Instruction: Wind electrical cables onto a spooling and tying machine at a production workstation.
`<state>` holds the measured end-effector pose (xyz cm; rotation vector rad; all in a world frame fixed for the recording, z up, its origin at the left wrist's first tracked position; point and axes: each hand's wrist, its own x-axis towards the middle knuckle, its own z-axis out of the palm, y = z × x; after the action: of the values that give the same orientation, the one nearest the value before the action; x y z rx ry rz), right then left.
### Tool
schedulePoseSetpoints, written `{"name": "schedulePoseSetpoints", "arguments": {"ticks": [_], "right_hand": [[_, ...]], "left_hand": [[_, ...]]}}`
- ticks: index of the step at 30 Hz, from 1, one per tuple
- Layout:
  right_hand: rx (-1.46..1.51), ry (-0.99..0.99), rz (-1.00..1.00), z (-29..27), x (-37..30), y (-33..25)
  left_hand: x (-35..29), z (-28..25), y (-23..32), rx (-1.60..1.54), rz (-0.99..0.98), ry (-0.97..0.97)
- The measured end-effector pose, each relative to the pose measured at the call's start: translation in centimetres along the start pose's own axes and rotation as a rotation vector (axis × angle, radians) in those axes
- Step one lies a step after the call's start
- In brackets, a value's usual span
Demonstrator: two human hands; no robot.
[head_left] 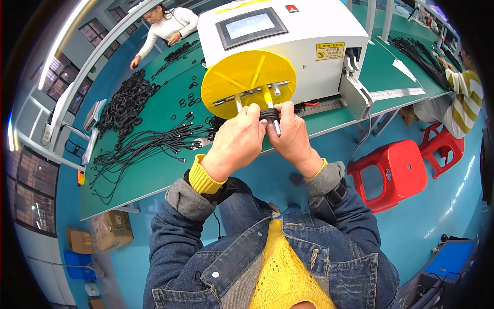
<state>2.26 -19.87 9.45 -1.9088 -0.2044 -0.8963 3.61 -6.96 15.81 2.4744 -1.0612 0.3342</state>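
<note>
Nearest us, denim sleeves [177,226] lead up to the 2 hands. We see the left grip [235,136] drawn in narrow, thumb and fingers pressed against the left side of a black coil [269,114], and the right grip [291,133] closed likewise on its right side, so the coil is held between them. It sits around a peg [278,129], whose metal tip pokes out toward us below the turns. We judge the coil light and flexible, its jacket smooth enough to slide a little, its turns apt to spring loose if pinched on 1 side only; we would take it across the whole bundle, from 2 opposite sides, and spare any plug end from sharp bending. The peg looks rigid and firm. Just behind stands the yellow disc [216,74], with a slotted bar across it. On the green worktop [170,190], to the left, straight cables [149,147] lie fanned out, loose and limp by their look. The white machine [319,33] rises behind the disc, screen on top. Farther left is a heap of black loops [126,100], and beyond it a co-worker [177,23] in white reaches over the worktop.
</note>
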Motion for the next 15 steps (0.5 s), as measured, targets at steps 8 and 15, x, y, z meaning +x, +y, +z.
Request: {"name": "schedulePoseSetpoints", "arguments": {"ticks": [8,15], "right_hand": [[-0.182,-0.133,0.061,-2.4,-4.2,-1.7],[-0.167,-0.445,0.031,-1.8,-9.3,2.4]], "left_hand": [[-4.8,1.0,3.5,-0.004,-0.068,-0.074],[-7.0,5.3,-1.4,-0.645,-0.277,-0.352]]}}
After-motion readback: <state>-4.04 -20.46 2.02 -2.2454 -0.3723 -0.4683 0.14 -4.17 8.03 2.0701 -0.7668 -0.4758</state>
